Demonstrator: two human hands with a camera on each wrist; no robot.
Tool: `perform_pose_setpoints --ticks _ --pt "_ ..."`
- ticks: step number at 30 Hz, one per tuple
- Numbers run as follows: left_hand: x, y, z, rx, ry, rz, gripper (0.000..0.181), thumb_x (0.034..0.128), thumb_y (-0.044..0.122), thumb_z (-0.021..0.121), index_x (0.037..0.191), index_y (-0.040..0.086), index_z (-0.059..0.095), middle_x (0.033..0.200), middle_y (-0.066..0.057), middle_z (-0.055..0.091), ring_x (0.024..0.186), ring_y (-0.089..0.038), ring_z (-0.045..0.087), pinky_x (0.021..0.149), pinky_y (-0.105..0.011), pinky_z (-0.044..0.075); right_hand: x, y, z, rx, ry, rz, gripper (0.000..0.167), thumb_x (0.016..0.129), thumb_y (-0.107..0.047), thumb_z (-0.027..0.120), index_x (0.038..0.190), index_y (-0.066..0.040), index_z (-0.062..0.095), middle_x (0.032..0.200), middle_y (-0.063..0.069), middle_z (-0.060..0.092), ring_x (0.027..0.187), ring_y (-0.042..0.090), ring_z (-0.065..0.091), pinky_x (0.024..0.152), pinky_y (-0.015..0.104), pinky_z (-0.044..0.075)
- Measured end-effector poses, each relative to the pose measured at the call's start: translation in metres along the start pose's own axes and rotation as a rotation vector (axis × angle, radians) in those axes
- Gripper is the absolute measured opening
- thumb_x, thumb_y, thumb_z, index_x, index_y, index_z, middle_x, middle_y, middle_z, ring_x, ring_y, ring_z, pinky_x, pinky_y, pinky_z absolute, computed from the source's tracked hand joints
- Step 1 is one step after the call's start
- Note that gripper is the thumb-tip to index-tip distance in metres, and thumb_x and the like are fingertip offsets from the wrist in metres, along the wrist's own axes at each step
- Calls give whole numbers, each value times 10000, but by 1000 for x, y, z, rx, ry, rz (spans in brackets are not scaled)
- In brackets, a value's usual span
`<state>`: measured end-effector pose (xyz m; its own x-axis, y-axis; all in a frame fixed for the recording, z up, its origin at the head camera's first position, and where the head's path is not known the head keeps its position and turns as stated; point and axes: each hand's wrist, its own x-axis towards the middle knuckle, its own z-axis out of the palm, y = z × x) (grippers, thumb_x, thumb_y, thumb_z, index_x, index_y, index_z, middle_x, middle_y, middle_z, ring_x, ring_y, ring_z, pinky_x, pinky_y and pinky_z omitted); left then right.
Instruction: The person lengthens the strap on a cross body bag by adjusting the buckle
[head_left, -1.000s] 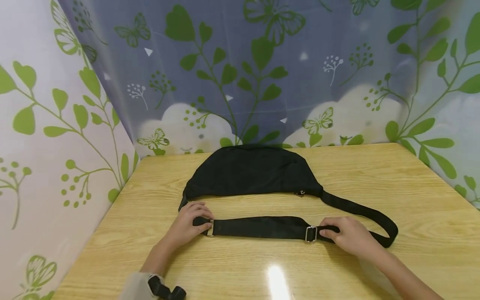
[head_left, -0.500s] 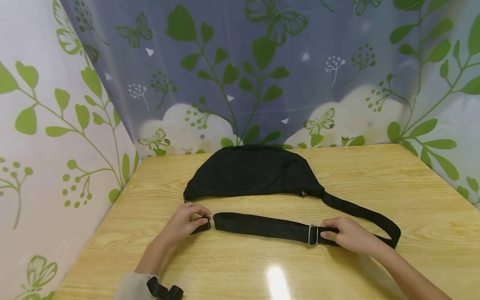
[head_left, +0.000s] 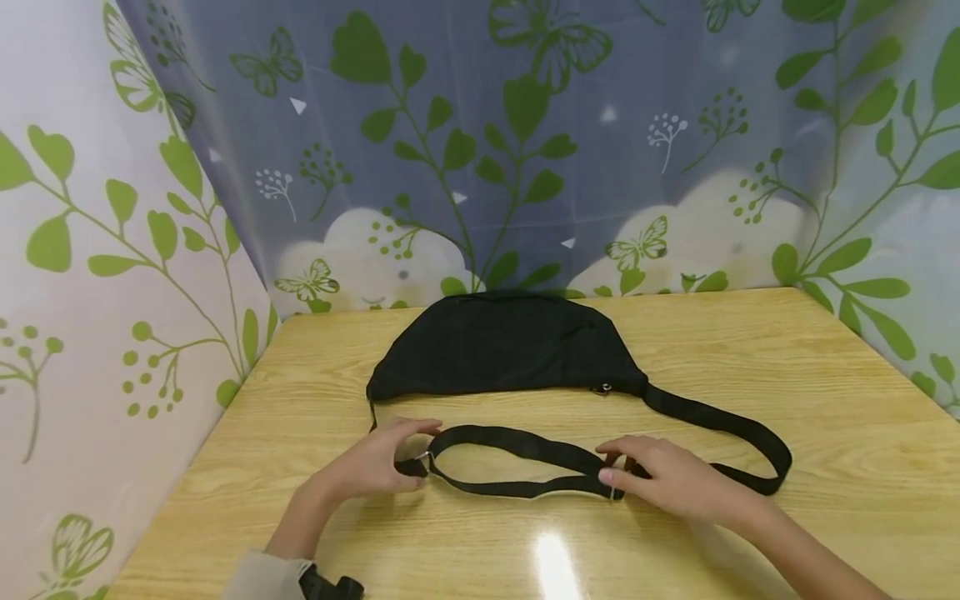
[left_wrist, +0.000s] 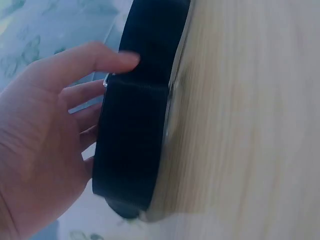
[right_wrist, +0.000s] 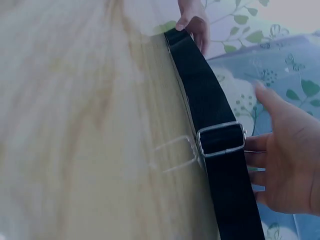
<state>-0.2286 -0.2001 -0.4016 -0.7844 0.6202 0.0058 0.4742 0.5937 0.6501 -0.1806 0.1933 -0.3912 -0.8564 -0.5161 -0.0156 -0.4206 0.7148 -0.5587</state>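
A black waist bag (head_left: 502, 346) lies flat on the table, its strap (head_left: 712, 418) looping from the right end back across the front. Between my hands the doubled webbing (head_left: 525, 488) stands on edge, its two layers bowed apart. My left hand (head_left: 367, 462) is around the strap's left end by a metal ring (head_left: 426, 457), thumb and fingers spread. At the other end my right hand (head_left: 671, 482) is beside the metal slider buckle (right_wrist: 201, 144). In the right wrist view its thumb stands clear of the strap, with the fingers behind, partly hidden.
The wooden table (head_left: 450, 550) reaches back to a printed cloth backdrop (head_left: 420, 167) with leaves and butterflies. Another printed cloth (head_left: 112, 292) rises along the left side. A small zip pull (head_left: 602, 389) shows at the bag's lower right edge.
The strap's flat front stretch has turned on edge and its layers have parted into a narrow loop. Both hands have loosened their grip, and the right has shifted slightly left.
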Motion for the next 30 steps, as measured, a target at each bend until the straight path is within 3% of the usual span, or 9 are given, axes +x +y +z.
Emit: perform_pose_setpoints --ticks 3,6,9,12,21,26,30 --pt "3 10 6 8 -27 -23 746 772 345 741 1397 131 396 1338 -37 436 1244 -283 350 946 -510 324 -1 -4 3 -87 -5 -36 613 819 -546 588 1251 -114 537 1164 44 558 1007 252 551 812 471 440" --pt "7 16 10 10 -29 -27 654 782 406 701 1337 137 483 1288 -7 496 1194 -222 427 929 -438 375 -1 -4 6 -123 8 -79 559 812 -509 621 1212 -124 568 1121 5 582 938 159 564 759 388 468" --pt "8 18 11 -12 -44 -17 471 829 362 663 1232 131 587 1203 20 570 1129 -180 496 898 -387 414 0 -4 8 -65 -26 -133 453 849 -438 614 1171 -120 596 1050 -39 608 812 50 543 657 291 467" --pt "4 20 11 -32 -75 2 339 862 302 641 1151 125 644 1121 26 620 1052 -158 552 851 -346 447 -3 -7 10 23 -98 -176 418 852 -407 623 1158 -122 609 1049 -49 619 833 45 554 663 271 475" --pt "-20 25 8 -101 -194 21 189 844 203 668 1012 128 715 976 60 669 930 -80 600 763 -242 471 -16 -28 21 219 -295 -296 321 863 -315 639 1135 -144 623 1039 -138 589 849 15 557 685 240 478" --pt "-26 23 6 -105 -182 1 185 838 189 675 1009 131 716 978 58 668 939 -90 598 772 -246 469 -17 -38 29 267 -348 -324 303 865 -298 639 1124 -143 624 987 -160 591 828 2 560 678 228 473" --pt "-26 18 4 -129 -155 -41 246 847 269 663 1055 142 695 1000 61 654 969 -123 581 802 -291 465 -15 -44 34 273 -375 -270 330 851 -328 646 1133 -158 623 975 -175 587 826 -3 549 688 232 468"
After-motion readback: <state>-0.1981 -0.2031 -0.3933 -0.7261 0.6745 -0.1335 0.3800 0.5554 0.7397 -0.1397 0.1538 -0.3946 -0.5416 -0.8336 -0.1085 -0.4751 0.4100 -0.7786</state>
